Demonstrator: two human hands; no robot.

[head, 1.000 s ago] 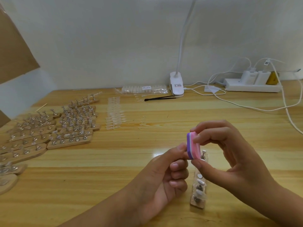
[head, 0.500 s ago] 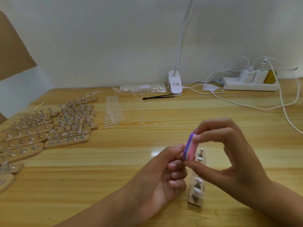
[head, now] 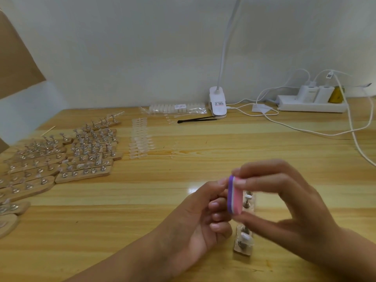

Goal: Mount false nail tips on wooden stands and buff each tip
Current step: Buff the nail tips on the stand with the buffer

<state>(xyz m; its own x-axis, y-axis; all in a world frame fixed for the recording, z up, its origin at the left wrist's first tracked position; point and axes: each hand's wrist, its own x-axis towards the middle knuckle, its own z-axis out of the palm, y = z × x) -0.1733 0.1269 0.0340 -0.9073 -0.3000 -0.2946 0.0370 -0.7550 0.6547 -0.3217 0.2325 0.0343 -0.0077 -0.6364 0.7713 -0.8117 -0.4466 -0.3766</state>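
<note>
While the right hand clamps thumb and fingers on the pink-and-purple oblong buffer block, held on edge above the pale wooden worktop, the left hand has its fingers curled, tips at the block's purple side; can't tell if they pinch anything. A small wooden stand with metal pegs lies under both hands, partly hidden. Far left: rows of wooden stands, with strips of clear false nail tips beside them. Back edge: white clip lamp, white power strip.
</note>
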